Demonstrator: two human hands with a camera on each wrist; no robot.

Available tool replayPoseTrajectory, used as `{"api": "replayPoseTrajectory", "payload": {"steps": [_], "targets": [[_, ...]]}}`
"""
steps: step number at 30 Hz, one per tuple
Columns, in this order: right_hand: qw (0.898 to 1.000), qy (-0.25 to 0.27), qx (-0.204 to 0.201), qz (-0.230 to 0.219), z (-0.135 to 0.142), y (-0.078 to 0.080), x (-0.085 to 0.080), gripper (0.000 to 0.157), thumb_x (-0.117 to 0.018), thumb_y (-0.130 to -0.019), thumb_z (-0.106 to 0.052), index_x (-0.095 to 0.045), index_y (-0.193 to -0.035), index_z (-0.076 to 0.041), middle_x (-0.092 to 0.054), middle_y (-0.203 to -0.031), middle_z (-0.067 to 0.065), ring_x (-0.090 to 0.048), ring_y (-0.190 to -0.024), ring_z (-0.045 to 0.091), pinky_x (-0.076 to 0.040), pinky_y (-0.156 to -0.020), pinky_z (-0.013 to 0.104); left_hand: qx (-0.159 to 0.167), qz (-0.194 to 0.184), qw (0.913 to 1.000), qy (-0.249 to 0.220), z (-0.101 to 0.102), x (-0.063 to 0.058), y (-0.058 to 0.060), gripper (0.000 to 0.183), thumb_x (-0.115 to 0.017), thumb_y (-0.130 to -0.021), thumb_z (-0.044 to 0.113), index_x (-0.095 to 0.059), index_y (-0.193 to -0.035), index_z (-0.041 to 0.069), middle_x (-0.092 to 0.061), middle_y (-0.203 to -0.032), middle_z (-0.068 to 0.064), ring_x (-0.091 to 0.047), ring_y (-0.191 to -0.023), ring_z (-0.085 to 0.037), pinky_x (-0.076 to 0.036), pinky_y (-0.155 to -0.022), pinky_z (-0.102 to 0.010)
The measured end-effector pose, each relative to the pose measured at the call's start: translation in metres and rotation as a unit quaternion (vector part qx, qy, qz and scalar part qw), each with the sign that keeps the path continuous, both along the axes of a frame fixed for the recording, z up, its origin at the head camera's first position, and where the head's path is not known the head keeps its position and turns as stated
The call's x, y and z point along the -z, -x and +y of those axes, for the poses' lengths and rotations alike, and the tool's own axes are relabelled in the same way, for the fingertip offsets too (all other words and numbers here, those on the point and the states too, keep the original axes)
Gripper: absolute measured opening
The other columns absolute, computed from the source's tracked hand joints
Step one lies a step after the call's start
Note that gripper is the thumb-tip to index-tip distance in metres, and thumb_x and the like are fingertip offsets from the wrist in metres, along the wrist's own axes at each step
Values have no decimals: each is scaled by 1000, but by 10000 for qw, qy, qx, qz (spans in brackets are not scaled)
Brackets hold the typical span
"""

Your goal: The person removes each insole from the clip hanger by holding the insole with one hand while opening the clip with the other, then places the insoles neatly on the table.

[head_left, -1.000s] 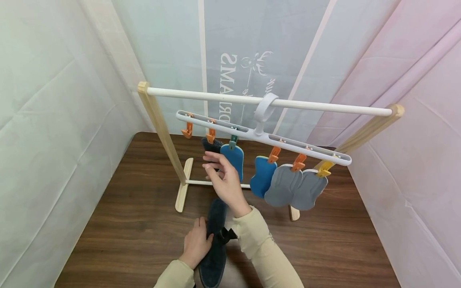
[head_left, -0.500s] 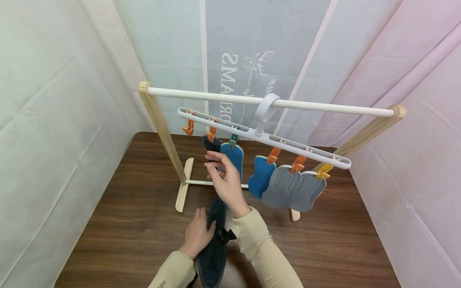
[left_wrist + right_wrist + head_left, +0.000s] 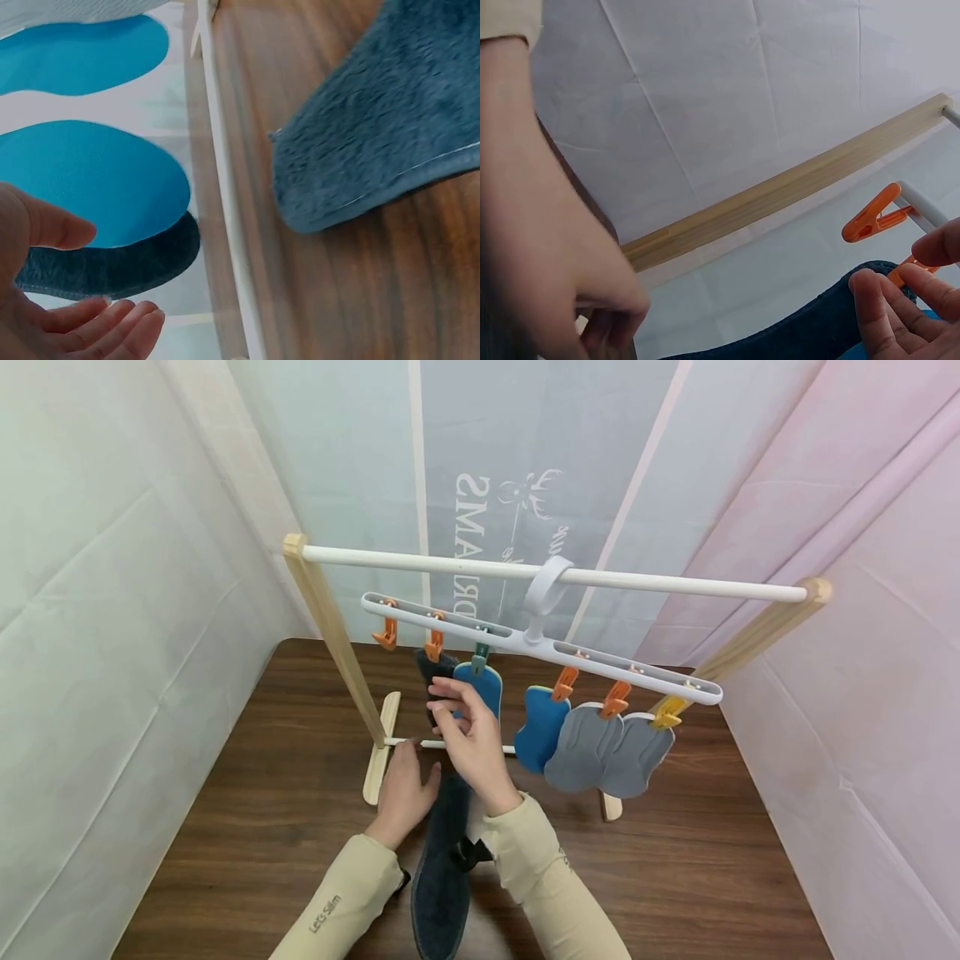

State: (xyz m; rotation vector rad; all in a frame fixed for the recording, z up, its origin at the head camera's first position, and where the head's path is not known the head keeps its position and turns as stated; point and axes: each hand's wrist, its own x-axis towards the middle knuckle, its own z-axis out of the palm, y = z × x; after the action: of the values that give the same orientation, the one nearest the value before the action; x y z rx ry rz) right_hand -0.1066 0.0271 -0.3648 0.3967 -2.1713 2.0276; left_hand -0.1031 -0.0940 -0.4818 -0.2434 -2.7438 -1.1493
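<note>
A dark fuzzy insole (image 3: 427,670) hangs from an orange clip (image 3: 434,647), beside a blue insole (image 3: 486,687) in a green clip (image 3: 480,658). Over these two, my right hand (image 3: 474,745) is raised with loosely bent fingers; the right wrist view places its fingertips (image 3: 868,294) right at the dark insole's upper end and clip. Lower down, my left hand (image 3: 405,789) reaches toward the rack's bottom bar. Thumb and fingers (image 3: 142,334) stand apart on either side of the hanging dark insole in the left wrist view. Another dark insole (image 3: 441,902) lies on the floor.
The white hanger (image 3: 532,643) hooks over the rack's top rod (image 3: 420,562). Its left-end orange clip (image 3: 386,635) holds nothing. Farther right hang another blue insole (image 3: 542,727) and two grey insoles (image 3: 581,747). Fabric walls (image 3: 112,652) surround the wooden floor (image 3: 247,827).
My left hand has left the insole on the floor and moved up and forward toward the hanging dark insole. The right hand has stayed nearly in place.
</note>
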Motion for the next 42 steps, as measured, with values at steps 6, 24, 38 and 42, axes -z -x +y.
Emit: {"api": "replayPoseTrajectory", "payload": {"steps": [6, 24, 38, 42], "targets": [[10000, 41, 44, 21, 0, -1, -1, 34, -49, -99, -6, -50, -133, -2, -55, -128, 18, -59, -112, 32, -54, -82, 46, -6, 17, 9985, -550, -5, -10, 14, 59, -62, -90, 12, -34, -137, -12, -47, -125, -31, -52, -110, -43, -46, -89, -52], [9996, -80, 266, 90, 3, -2, -5, 34, -50, -100, -12, -51, -134, -7, -56, -129, 13, -58, -115, 26, -53, -83, 45, 256, 61, 9900, -1388, -8, -29, 55, 73, -71, -81, -1, -33, -143, -4, -46, -135, -25, -45, -126, -38, -38, -104, -54], [9986, -55, 519, 113, 6, -3, -1, 33, -51, -100, -12, -52, -133, -7, -57, -127, 14, -58, -113, 27, -54, -79, 32, 291, 333, 9819, -1840, 0, -33, 58, 54, -69, -83, 1, -45, -132, 0, -58, -119, -21, -55, -110, -36, -40, -98, -53], [9985, -54, 521, 125, 6, -2, 1, 33, -51, -100, -12, -52, -133, -7, -58, -127, 14, -59, -111, 27, -54, -79, 38, 286, 269, 9818, -1858, 1, -33, 58, 49, -69, -85, 2, -47, -129, -1, -58, -117, -21, -55, -109, -36, -42, -97, -53]]}}
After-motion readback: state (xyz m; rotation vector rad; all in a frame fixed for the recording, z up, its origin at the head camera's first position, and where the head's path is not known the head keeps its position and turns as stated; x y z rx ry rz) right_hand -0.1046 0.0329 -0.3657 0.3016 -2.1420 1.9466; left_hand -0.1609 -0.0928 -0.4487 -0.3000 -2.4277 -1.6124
